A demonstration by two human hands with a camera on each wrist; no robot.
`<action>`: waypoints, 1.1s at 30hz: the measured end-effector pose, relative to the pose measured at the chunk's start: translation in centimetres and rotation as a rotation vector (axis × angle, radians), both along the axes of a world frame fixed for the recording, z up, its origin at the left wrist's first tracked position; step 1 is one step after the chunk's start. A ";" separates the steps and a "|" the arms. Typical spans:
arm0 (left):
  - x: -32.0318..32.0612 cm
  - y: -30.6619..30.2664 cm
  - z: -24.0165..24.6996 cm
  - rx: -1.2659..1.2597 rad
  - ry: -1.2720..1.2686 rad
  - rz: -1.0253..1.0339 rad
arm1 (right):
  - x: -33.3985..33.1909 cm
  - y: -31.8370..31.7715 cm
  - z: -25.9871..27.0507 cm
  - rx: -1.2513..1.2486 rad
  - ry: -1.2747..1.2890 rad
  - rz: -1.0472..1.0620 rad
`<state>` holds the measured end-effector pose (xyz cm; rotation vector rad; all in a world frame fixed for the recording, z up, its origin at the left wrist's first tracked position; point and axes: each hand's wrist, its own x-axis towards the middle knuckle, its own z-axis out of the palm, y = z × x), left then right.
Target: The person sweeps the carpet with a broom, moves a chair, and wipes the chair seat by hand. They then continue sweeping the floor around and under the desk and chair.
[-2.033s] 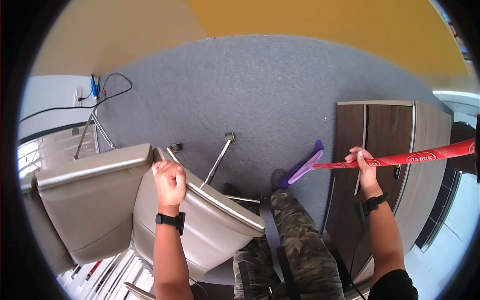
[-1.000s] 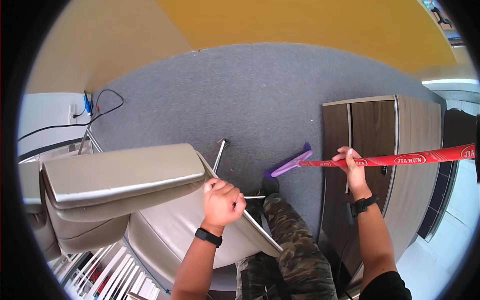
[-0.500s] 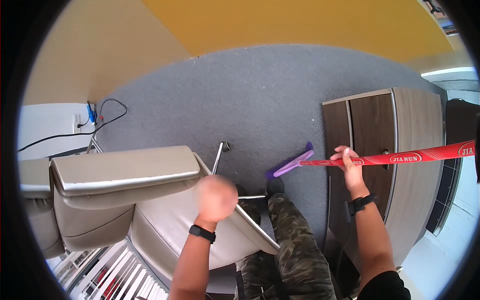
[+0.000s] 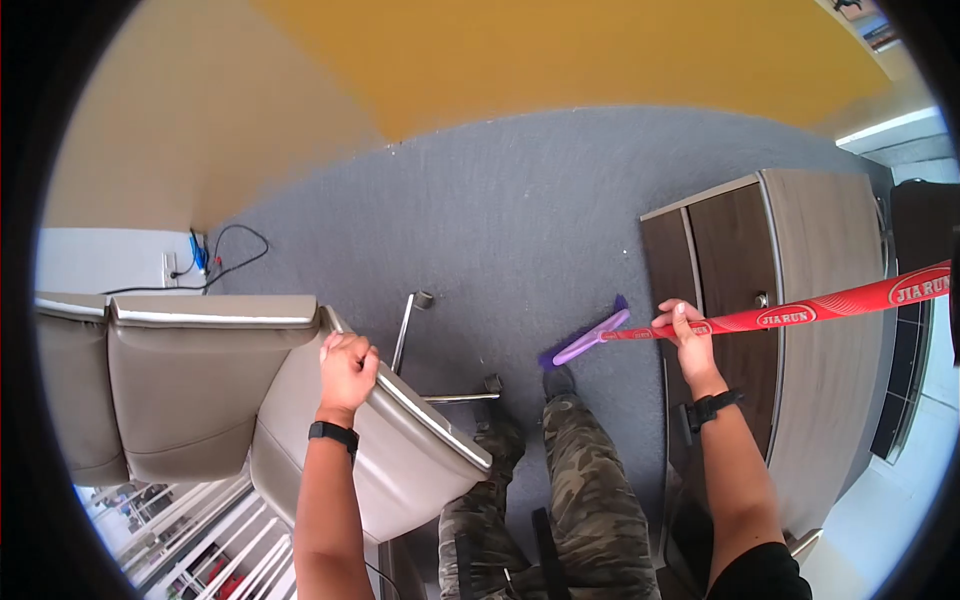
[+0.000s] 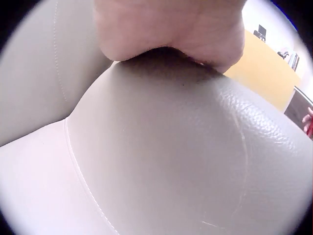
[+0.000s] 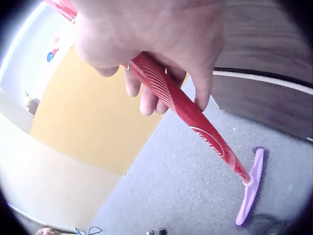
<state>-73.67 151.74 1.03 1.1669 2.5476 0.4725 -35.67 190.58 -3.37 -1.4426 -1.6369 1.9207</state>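
My left hand (image 4: pixel 348 375) grips the top edge of a beige leather office chair (image 4: pixel 400 460), fingers curled over the backrest. In the left wrist view, the heel of that hand lies against the leather (image 5: pixel 156 127), and its fingertips are hidden behind the edge. With my right hand (image 4: pixel 688 338) I hold the red handle of a broom (image 4: pixel 787 315), thumb on one side and fingers on the other. Its purple head (image 6: pixel 252 188) is low over the grey carpet, close to my right shoe (image 4: pixel 559 381).
More beige chairs (image 4: pixel 190 400) stand side by side at the left. A dark-fronted wooden cabinet (image 4: pixel 735 260) is on the right, under the broom handle. A black cable (image 4: pixel 245 255) lies by the wall socket. The yellow wall (image 4: pixel 600 60) bounds the carpet (image 4: pixel 480 200) ahead.
The gripped chair and my left hand went rightward, then came back left over the last half second. More of its wheeled base shows now. My right hand keeps its hold on the broom.
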 end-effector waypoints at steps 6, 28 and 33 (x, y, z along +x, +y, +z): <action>-4.8 -0.9 -2.2 -0.156 0.133 0.059 | 2.8 0.2 -2.3 -0.011 0.009 0.002; -17.2 -8.0 -6.0 -0.380 0.225 0.464 | 6.9 -0.8 -0.3 -0.060 -0.167 -0.139; -13.4 -5.8 -2.7 -0.670 0.134 0.461 | 2.9 0.0 3.9 0.061 -0.093 -0.244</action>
